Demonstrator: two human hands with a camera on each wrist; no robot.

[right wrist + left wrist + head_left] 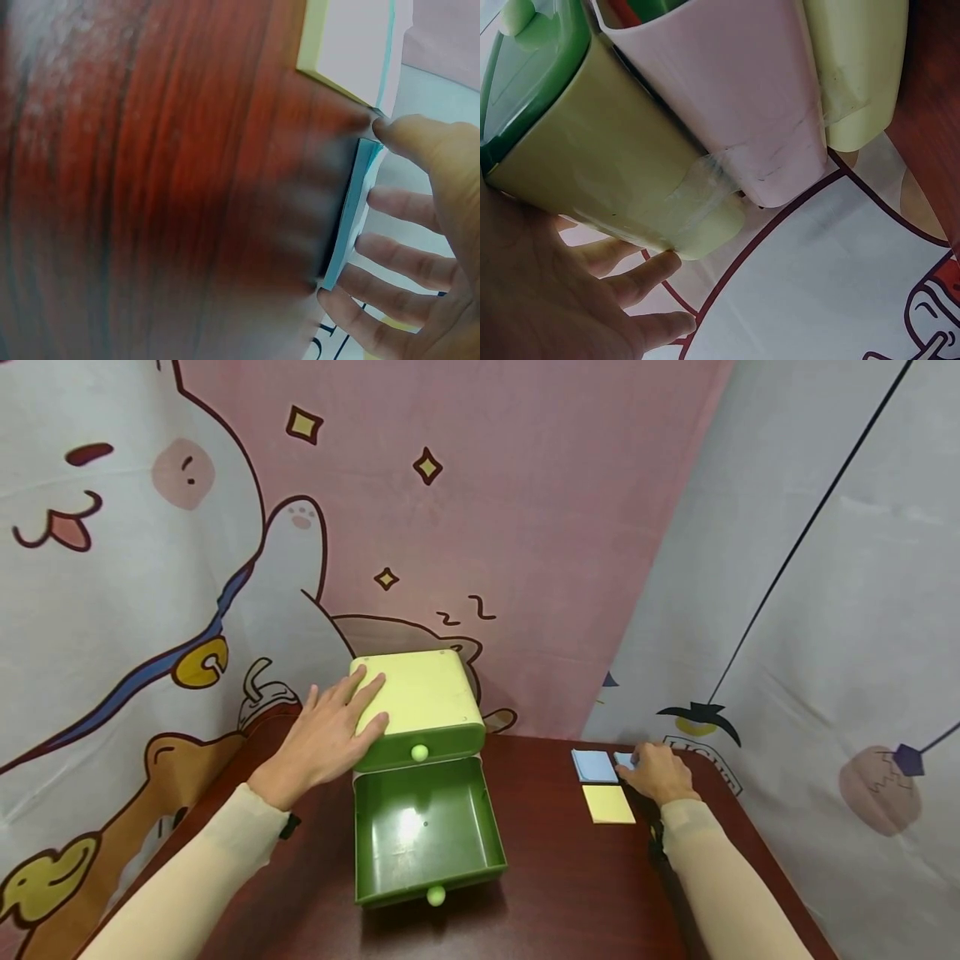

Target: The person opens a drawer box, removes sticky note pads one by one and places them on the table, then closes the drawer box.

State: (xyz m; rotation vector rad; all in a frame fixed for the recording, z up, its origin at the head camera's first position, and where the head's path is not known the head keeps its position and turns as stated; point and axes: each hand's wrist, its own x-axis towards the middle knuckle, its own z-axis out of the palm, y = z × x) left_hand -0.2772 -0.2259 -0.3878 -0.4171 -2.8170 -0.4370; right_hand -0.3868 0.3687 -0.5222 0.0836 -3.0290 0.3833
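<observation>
A small drawer cabinet [412, 693] with a pale yellow top stands left of the middle in the head view. Its upper green drawer [450, 742] is closed, and the green drawer [427, 827] beneath is pulled out with nothing visible inside. My left hand [322, 739] rests on the cabinet's top left edge, fingers spread; the left wrist view has them along its yellow side [615, 157]. At the right, my right hand [660, 772] holds a blue sticky-note pad [346, 217] at its edges, with thumb and fingers around it. Part of that pad is hidden in the head view.
Beside the right hand lie another blue sticky-note pad [595, 766] and a yellow one [608, 804]. The dark red wooden table [555, 885] meets a cartoon-printed curtain [525, 527] behind. Pink [735, 90] and yellow [859, 67] cabinet sections carry clear tape.
</observation>
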